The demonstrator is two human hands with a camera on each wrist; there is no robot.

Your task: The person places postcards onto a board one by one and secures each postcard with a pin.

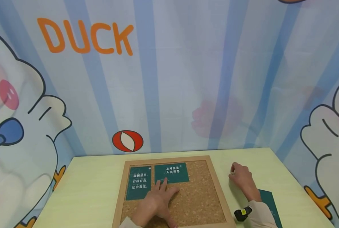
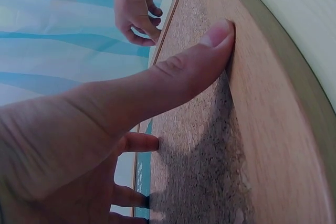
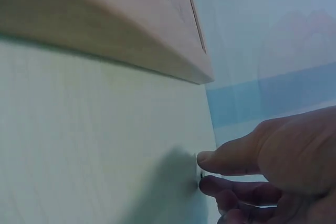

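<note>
My left hand [image 1: 158, 201] lies with fingers spread over a wood-framed cork board [image 1: 199, 193]. Its fingertips touch the lower edge of a wide green card [image 1: 172, 177] with white writing, and its thumb [image 2: 218, 35] presses on the near frame. A taller green card [image 1: 138, 190] sits to the left; each card has a tiny pin at its upper right. Right of the board, my right hand [image 1: 242, 179] pinches a small pale pin-like thing [image 3: 200, 173] between thumb and forefinger, low over the table. Fingers hide most of it.
Another dark green card [image 1: 272, 205] lies on the pale table [image 1: 92, 186], partly under the right forearm. A black device [image 1: 242, 213] is worn on the right wrist. Behind the table hangs a striped blue curtain [image 1: 181, 79] printed with cartoon ducks.
</note>
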